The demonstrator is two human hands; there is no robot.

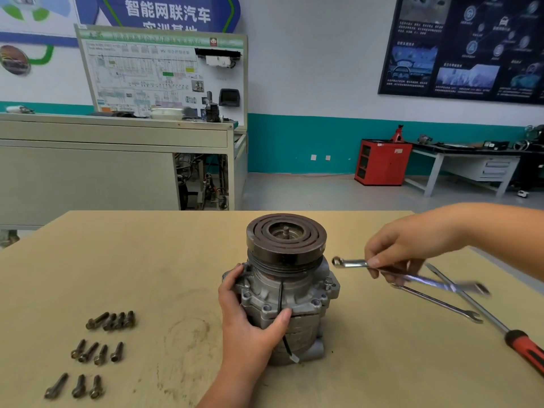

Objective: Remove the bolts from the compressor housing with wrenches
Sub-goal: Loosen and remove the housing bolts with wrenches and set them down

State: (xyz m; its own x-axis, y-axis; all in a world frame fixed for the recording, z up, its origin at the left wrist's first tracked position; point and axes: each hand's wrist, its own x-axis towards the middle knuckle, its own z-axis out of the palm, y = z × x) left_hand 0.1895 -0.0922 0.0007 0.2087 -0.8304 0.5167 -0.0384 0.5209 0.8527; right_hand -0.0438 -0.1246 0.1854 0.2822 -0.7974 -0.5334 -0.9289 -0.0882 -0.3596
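The grey compressor [297, 290] stands upright mid-table, its dark pulley [286, 238] on top. My left hand [250, 313] grips the housing's left front side. To the right, above the table, my right hand [403, 248] holds a shiny wrench [353, 262]. The wrench's ring end points toward the compressor and stops just short of it. Several loose bolts [97, 353] lie in three rows at the front left of the table.
A second wrench [441, 304] and a screwdriver with a red-and-black handle [524, 347] lie on the table [147, 260] at the right. Beyond the table stand a grey training bench, a red cabinet and a workbench.
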